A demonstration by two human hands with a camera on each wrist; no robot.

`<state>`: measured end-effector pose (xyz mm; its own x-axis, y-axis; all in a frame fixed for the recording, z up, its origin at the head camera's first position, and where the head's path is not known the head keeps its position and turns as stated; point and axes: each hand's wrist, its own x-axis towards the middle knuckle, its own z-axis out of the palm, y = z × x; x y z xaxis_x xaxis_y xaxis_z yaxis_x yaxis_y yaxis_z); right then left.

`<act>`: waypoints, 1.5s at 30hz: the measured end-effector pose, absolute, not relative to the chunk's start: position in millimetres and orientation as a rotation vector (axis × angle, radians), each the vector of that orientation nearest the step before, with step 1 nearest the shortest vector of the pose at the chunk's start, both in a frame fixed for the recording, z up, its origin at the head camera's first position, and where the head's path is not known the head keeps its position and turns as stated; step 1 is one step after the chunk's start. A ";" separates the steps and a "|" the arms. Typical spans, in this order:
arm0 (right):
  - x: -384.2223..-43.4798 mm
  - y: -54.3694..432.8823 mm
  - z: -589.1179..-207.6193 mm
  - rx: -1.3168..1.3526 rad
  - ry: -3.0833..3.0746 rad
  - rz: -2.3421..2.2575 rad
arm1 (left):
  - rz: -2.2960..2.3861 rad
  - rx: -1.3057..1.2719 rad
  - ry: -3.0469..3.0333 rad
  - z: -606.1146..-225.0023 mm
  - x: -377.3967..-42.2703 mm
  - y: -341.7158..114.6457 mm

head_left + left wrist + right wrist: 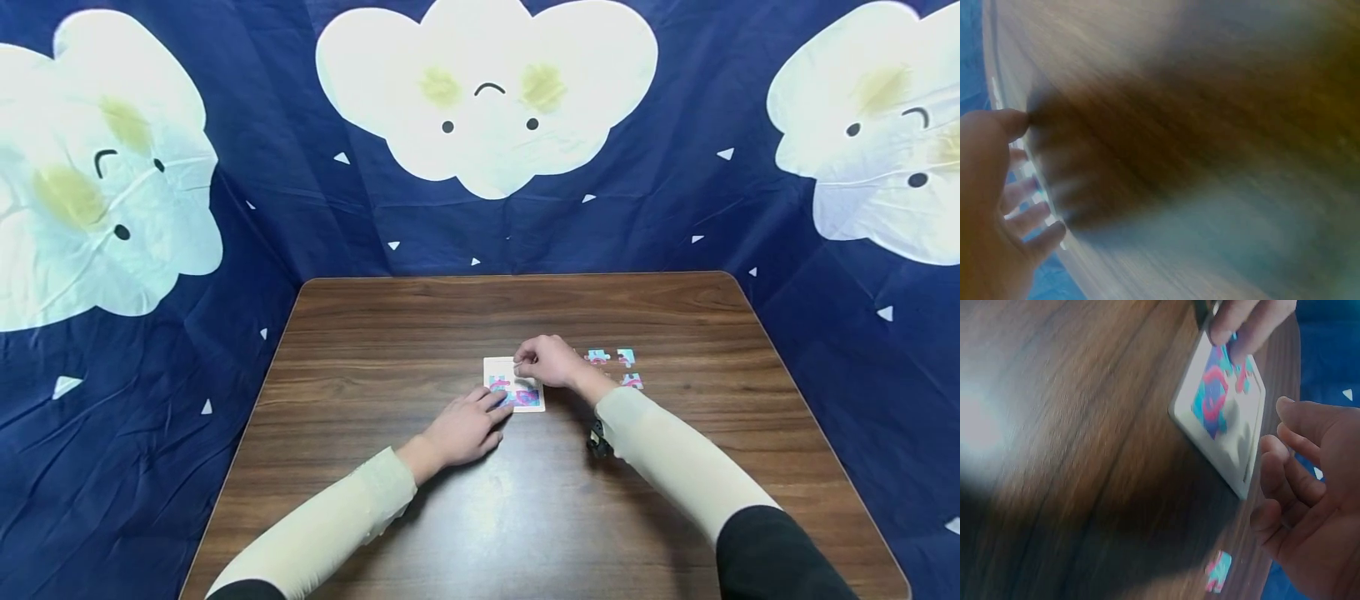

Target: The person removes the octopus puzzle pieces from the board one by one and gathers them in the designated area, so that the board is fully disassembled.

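Puzzle board [498, 367] white, partly pink-blue; left hand [463, 425] spread, right hand's [552, 362] pinch unclear.

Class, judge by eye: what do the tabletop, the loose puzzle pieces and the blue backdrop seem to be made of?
Tabletop: wood or wood-look laminate, satin; brown grain, soft glare.
Loose puzzle pieces: probably printed cardboard, though plastic is possible; flat, coloured, interlocking outlines.
Blue backdrop: likely fabric, fairly matte; creases and soft folds show.

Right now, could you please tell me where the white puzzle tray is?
In the head view, the white puzzle tray lies partly under the left hand, left of the loose puzzle pieces.
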<state>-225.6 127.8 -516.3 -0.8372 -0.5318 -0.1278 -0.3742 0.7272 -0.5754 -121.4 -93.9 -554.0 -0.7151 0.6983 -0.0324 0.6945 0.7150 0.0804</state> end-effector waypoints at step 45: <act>-213.9 96.3 -529.5 -0.705 2.642 -0.671 | 0.137 1.269 2.925 -556.0 -107.0 -105.9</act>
<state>-213.9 96.3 -529.5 -0.8253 -0.5337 -0.1845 -0.3811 0.7675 -0.5155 -107.0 -105.9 -556.0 -0.6826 0.7265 0.0798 0.7307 0.6801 0.0591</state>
